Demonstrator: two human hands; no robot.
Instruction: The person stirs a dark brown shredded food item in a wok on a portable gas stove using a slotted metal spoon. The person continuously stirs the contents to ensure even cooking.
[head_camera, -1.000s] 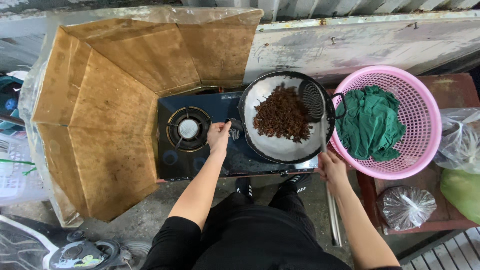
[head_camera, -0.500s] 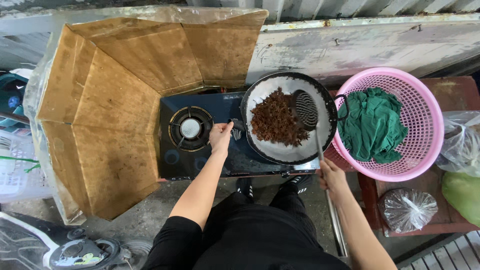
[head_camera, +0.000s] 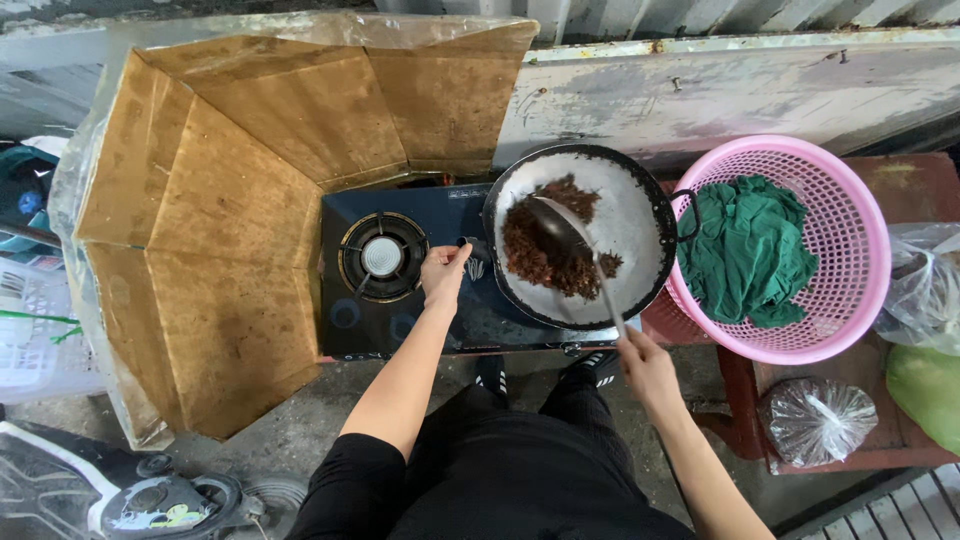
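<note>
— Outdoors by the look of it: a scuffed pale wall (head_camera: 700, 90) behind, a greasy cardboard windshield (head_camera: 250, 200) wrapped round a dark two-burner stove (head_camera: 400, 300). What are the hands doing?

— Start with the right hand (head_camera: 645, 370). It is closed round the long metal handle of a skimmer ladle (head_camera: 562, 228), low on the shaft, near the front edge of the stove. The left hand (head_camera: 441, 275) sits at the wok's near handle, fingers curled on it, steadying the pan; how tightly they close I cannot tell.

— And what has changed?

— A second ago the ladle's perforated head stood up at the far right of the wok (head_camera: 585, 235), clear of the food. Half a second ago it had swung in over the heap. Now the head is turned and laid down into the brown fried bits (head_camera: 545, 250), and the right hand has drifted left with it. The heap itself looks pushed together toward the wok's left side, with bare pale metal showing on the right.

— So the stirring is under way?

— I judge so: the food is being turned in the pan, not lifted out.

— Anything beside it?

— A pink plastic basket (head_camera: 850, 200) with a green cloth (head_camera: 745, 250) stands touching the wok's right side, and tied plastic bags (head_camera: 815, 420) lie on the red bench. The left burner (head_camera: 381, 256) is bare.
</note>
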